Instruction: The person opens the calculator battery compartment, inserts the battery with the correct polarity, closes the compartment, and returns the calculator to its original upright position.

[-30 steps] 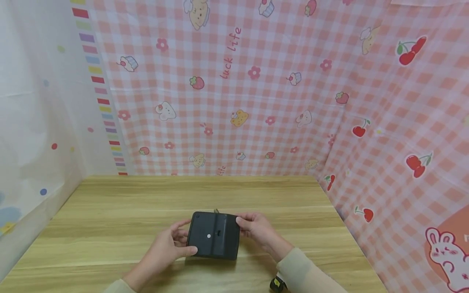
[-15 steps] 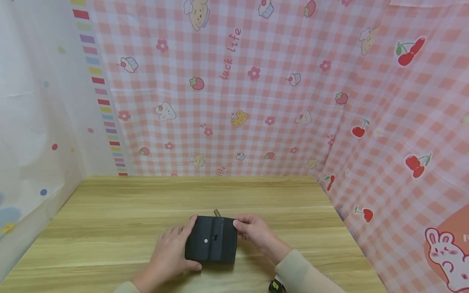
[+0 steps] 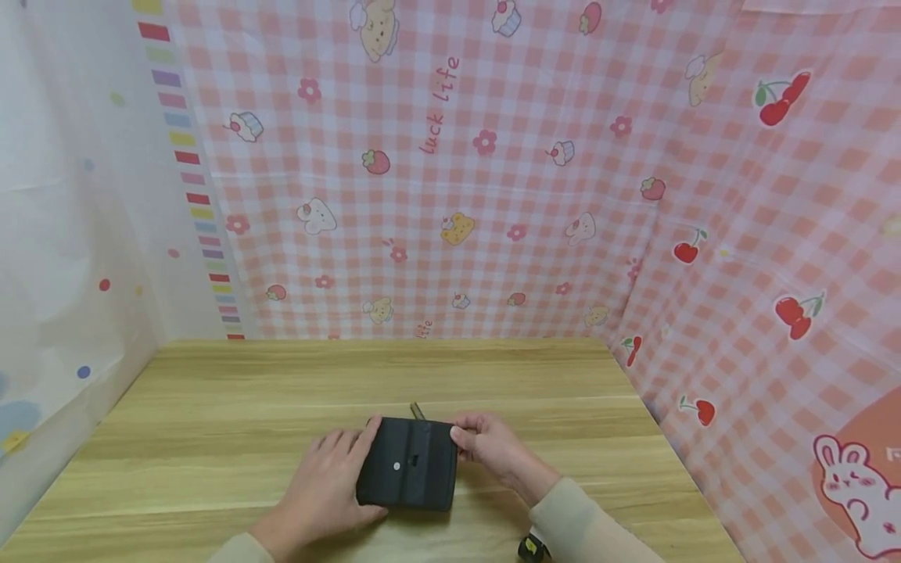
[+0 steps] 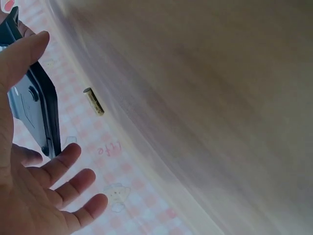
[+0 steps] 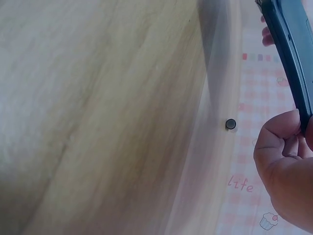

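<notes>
A flat, square black device (image 3: 431, 477) with a raised band, a small slot and a white dot is held up between both hands in the head view; its exact kind is unclear. My left hand (image 3: 320, 489) grips its left side, thumb at the lower edge and index finger at the upper corner. In the left wrist view the other fingers (image 4: 73, 186) are spread off it. With thumb and fingers my right hand (image 3: 496, 453) pinches the upper right corner. Just beyond the device, a small gold and dark cylinder, seemingly a battery (image 3: 418, 410), lies on the table.
Near my right sleeve (image 3: 584, 520) lies a small black object with a yellow mark (image 3: 531, 547), partly hidden. The wood-grain table (image 3: 281, 375) ends at a pink checked cloth (image 3: 422, 234) behind. More cloth hangs at both sides.
The device has come slightly lower and nearer, showing more of the battery behind it. My left hand has shifted its hold, its index finger now at the upper corner. The right hand keeps its pinch.
</notes>
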The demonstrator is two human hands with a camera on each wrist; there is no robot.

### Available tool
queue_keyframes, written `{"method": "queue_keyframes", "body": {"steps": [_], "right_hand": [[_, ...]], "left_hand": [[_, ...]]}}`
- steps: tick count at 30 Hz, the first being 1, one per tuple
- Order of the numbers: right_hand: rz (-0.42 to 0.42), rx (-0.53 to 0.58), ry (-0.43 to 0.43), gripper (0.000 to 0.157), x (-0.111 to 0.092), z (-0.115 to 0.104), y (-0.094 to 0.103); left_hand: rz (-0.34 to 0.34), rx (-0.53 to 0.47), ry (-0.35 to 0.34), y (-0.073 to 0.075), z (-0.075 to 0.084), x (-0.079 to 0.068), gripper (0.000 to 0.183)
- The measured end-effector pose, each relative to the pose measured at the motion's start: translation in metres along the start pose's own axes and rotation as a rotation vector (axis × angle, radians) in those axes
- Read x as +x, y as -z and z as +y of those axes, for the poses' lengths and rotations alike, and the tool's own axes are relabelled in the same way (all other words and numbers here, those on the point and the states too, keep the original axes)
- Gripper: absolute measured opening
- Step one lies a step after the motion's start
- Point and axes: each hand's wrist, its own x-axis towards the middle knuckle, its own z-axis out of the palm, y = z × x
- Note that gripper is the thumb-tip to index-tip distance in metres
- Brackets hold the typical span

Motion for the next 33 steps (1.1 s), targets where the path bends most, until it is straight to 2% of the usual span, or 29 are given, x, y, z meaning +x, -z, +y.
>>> {"method": "queue_keyframes", "body": {"steps": [9, 21, 28, 33], "right_hand": [[-0.035, -0.021, -0.009, 0.025, 0.001, 0.004, 0.002], [-0.058, -0.035, -0.04, 0.026, 0.002, 0.005, 0.0], [-0.072, -0.031, -0.026, 0.028, 0.002, 0.006, -0.004], [-0.08, -0.022, -0.034, 0.028, 0.002, 0.005, -0.005]], "left_hand": [[-0.027, -0.047, -0.03, -0.002, -0.004, 0.003, 0.146], [-0.045, -0.026, -0.217, 0.002, -0.002, 0.008, 0.14], [-0.086, -0.045, -0.274, 0.003, 0.002, 0.011, 0.134], [-0.052, -0.041, -0.296, 0.003, 0.004, 0.013, 0.135]]}}
